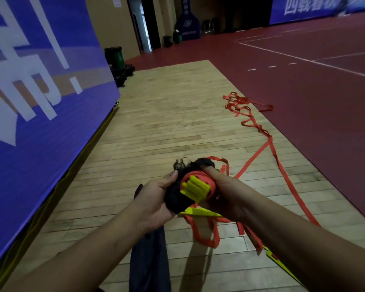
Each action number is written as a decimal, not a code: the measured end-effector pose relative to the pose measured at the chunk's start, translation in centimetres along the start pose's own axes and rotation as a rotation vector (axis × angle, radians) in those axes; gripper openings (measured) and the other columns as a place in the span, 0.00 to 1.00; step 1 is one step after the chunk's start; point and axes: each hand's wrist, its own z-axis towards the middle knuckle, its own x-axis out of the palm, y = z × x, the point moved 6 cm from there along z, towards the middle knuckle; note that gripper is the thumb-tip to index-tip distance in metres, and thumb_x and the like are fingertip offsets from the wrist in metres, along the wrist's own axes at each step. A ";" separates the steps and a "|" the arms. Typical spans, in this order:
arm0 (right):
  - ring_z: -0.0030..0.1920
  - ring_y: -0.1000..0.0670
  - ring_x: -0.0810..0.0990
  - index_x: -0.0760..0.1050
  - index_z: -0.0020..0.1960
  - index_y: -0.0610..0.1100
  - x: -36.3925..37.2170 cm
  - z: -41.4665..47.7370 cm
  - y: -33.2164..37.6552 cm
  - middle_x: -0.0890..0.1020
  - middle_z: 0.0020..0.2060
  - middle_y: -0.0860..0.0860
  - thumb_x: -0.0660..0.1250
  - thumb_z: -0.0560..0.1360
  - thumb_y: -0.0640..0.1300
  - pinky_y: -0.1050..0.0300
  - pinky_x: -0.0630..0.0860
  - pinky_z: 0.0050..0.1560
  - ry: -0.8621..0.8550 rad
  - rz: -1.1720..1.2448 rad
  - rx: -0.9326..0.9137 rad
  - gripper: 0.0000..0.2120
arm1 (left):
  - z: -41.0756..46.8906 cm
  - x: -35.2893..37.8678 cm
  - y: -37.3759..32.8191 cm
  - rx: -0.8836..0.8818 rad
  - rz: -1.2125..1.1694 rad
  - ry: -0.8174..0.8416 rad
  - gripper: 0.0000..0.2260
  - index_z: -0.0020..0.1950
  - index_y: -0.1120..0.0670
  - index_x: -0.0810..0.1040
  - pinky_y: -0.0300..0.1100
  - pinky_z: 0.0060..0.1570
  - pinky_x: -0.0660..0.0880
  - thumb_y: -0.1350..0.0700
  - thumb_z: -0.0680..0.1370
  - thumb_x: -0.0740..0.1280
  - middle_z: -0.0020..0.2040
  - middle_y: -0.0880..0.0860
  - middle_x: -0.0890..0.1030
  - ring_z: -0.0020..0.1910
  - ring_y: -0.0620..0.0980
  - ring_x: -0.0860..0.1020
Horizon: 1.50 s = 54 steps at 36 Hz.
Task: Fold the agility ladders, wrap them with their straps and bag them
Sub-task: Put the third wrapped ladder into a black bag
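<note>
Nearest to the camera, two bare forearms reach forward over the wooden floor [167, 127]. Between them, low in the view, a dark trouser leg [149, 260] is seen.

The left hand [156, 199] grasps a black bag [175, 197] from the left side, with the thumb lying along its upper edge. The right hand [223, 197] is clenched around a bundle of yellow rungs [195, 188], which is wound with the red strap [200, 175]; its thumb presses on top of the winding. The bundle sits between the two hands, touching both, and its left end lies against the dark cloth of the bag. I cannot tell whether it is partly inside the opening.

Under the right hand, one loose yellow rung [200, 212] sticks out, and red loops [204, 234] hang down from it toward the floor. Another yellow rung [276, 260] lies on the floor below the right forearm.

Farther on, the loose red strap [272, 148] runs along the floor from the hands to a tangled heap [240, 104] at the border between the wood and the dark red court floor [303, 85], which has white lines.

On the left stands a blue banner [40, 81] with big white characters, cut by the frame and not readable. Far away, a second blue banner [316, 7] shows white Chinese characters, too blurred to read with certainty. Green bins [117, 56] stand beside the wall.
</note>
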 end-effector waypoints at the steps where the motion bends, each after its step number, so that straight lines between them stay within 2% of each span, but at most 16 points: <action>1: 0.51 0.41 0.85 0.78 0.64 0.38 -0.3 0.1 0.1 0.84 0.55 0.37 0.75 0.72 0.56 0.50 0.83 0.44 -0.032 -0.034 -0.015 0.28 | 0.2 -0.3 -0.1 0.003 -0.009 -0.005 0.20 0.66 0.62 0.76 0.55 0.58 0.79 0.54 0.78 0.63 0.59 0.65 0.82 0.57 0.62 0.82; 3: 0.47 0.43 0.86 0.78 0.62 0.38 -0.8 0.2 0.1 0.85 0.52 0.38 0.70 0.77 0.59 0.53 0.82 0.40 -0.075 -0.119 -0.038 0.26 | 0.3 -0.7 -0.5 0.012 -0.010 0.004 0.21 0.71 0.61 0.73 0.58 0.62 0.77 0.53 0.80 0.61 0.65 0.65 0.78 0.65 0.64 0.78; 8: 0.30 0.47 0.79 0.76 0.53 0.30 -1.2 0.4 0.4 0.81 0.39 0.38 0.65 0.81 0.57 0.55 0.80 0.32 -0.152 -0.215 -0.151 0.26 | 0.8 -1.3 -1.6 0.063 -0.039 -0.016 0.25 0.74 0.60 0.70 0.57 0.54 0.81 0.54 0.78 0.61 0.66 0.64 0.78 0.65 0.62 0.78; 11: 0.30 0.48 0.78 0.79 0.44 0.32 -1.1 0.6 0.9 0.80 0.32 0.42 0.69 0.79 0.50 0.57 0.78 0.35 -0.124 -0.326 -0.236 0.20 | 0.7 -1.5 -2.2 0.119 -0.035 -0.059 0.20 0.71 0.61 0.73 0.56 0.53 0.81 0.55 0.81 0.58 0.65 0.64 0.79 0.64 0.62 0.78; 15: 0.31 0.52 0.80 0.83 0.46 0.32 -1.3 0.1 1.2 0.81 0.31 0.45 0.72 0.77 0.42 0.63 0.77 0.36 -0.033 -0.524 -0.237 0.12 | 0.5 -2.9 -3.0 0.187 0.099 -0.142 0.15 0.56 0.58 0.81 0.49 0.46 0.81 0.56 0.84 0.56 0.54 0.59 0.84 0.48 0.56 0.84; 19: 0.29 0.55 0.79 0.83 0.47 0.33 -1.0 -0.1 0.3 0.81 0.30 0.47 0.70 0.77 0.36 0.65 0.76 0.33 0.015 -0.580 -0.184 0.05 | 0.4 -4.3 -3.3 0.209 0.259 -0.258 0.13 0.50 0.58 0.81 0.44 0.43 0.77 0.57 0.84 0.57 0.49 0.58 0.84 0.44 0.54 0.83; 23: 0.30 0.54 0.79 0.82 0.51 0.31 -0.5 0.2 -0.5 0.81 0.33 0.45 0.70 0.77 0.36 0.64 0.77 0.33 0.004 -0.621 -0.171 0.07 | -0.3 -4.2 -4.3 0.262 0.382 -0.298 0.12 0.49 0.60 0.81 0.38 0.31 0.78 0.60 0.84 0.58 0.42 0.55 0.84 0.38 0.51 0.83; 28: 0.32 0.54 0.80 0.81 0.48 0.35 -0.4 0.3 -0.4 0.81 0.34 0.45 0.71 0.77 0.39 0.64 0.78 0.33 -0.001 -0.682 -0.178 0.06 | -0.6 -3.3 -4.1 0.283 0.383 -0.228 0.13 0.45 0.61 0.79 0.38 0.32 0.77 0.61 0.83 0.57 0.39 0.57 0.80 0.36 0.52 0.80; 30: 0.30 0.54 0.78 0.78 0.50 0.38 -0.5 0.5 -0.1 0.79 0.34 0.46 0.72 0.78 0.43 0.62 0.75 0.31 0.004 -0.603 -0.204 0.08 | -0.8 -2.6 -3.7 0.272 0.371 -0.151 0.13 0.44 0.61 0.77 0.39 0.31 0.77 0.62 0.83 0.56 0.38 0.58 0.80 0.35 0.52 0.81; 33: 0.32 0.51 0.75 0.71 0.62 0.45 -0.9 0.7 0.4 0.77 0.38 0.45 0.71 0.74 0.59 0.58 0.72 0.32 0.023 -0.427 -0.226 0.25 | -0.8 -1.9 -3.3 0.230 0.370 -0.041 0.13 0.44 0.60 0.76 0.41 0.34 0.78 0.61 0.83 0.55 0.39 0.58 0.80 0.39 0.54 0.81; 36: 0.33 0.52 0.77 0.71 0.66 0.51 -0.8 0.6 0.1 0.78 0.43 0.45 0.67 0.71 0.67 0.58 0.75 0.33 0.077 -0.597 -0.176 0.30 | -0.9 -1.6 -3.1 0.204 0.381 0.019 0.11 0.43 0.60 0.75 0.41 0.36 0.78 0.61 0.82 0.56 0.41 0.58 0.80 0.40 0.54 0.80; 40: 0.39 0.53 0.79 0.78 0.60 0.48 0.2 0.5 -1.5 0.79 0.43 0.48 0.70 0.75 0.58 0.59 0.78 0.42 0.214 -0.793 -0.201 0.19 | -0.8 -1.4 -3.0 0.193 0.395 0.072 0.11 0.43 0.60 0.77 0.42 0.36 0.78 0.59 0.80 0.57 0.39 0.58 0.81 0.39 0.54 0.80; 42: 0.50 0.55 0.81 0.77 0.65 0.49 0.8 0.4 -1.9 0.81 0.52 0.52 0.73 0.69 0.61 0.61 0.78 0.52 0.247 -0.830 -0.225 0.28 | -0.7 -1.5 -3.1 0.217 0.404 0.064 0.10 0.43 0.59 0.78 0.42 0.37 0.78 0.58 0.78 0.59 0.40 0.58 0.81 0.40 0.54 0.81; 46: 0.68 0.56 0.69 0.58 0.78 0.50 1.6 1.2 -2.3 0.68 0.71 0.54 0.79 0.58 0.65 0.65 0.69 0.62 0.191 -0.993 -0.367 0.56 | -0.8 -1.4 -3.5 0.267 0.441 0.051 0.12 0.44 0.60 0.77 0.40 0.37 0.78 0.61 0.82 0.56 0.38 0.55 0.81 0.39 0.51 0.81; 51: 0.67 0.57 0.74 0.58 0.70 0.57 1.8 3.5 -4.1 0.74 0.65 0.57 0.83 0.65 0.45 0.73 0.72 0.56 0.194 -0.759 -0.432 0.44 | -0.8 -0.7 -3.6 0.283 0.496 0.150 0.08 0.41 0.59 0.80 0.40 0.42 0.78 0.60 0.78 0.63 0.40 0.57 0.81 0.42 0.52 0.80; 54: 0.63 0.58 0.76 0.59 0.74 0.51 1.7 4.8 -5.0 0.76 0.64 0.56 0.81 0.68 0.45 0.70 0.75 0.54 0.162 -0.704 -0.419 0.43 | -0.6 -0.6 -3.8 0.299 0.497 0.144 0.08 0.40 0.57 0.82 0.44 0.47 0.74 0.57 0.75 0.64 0.44 0.60 0.77 0.45 0.54 0.78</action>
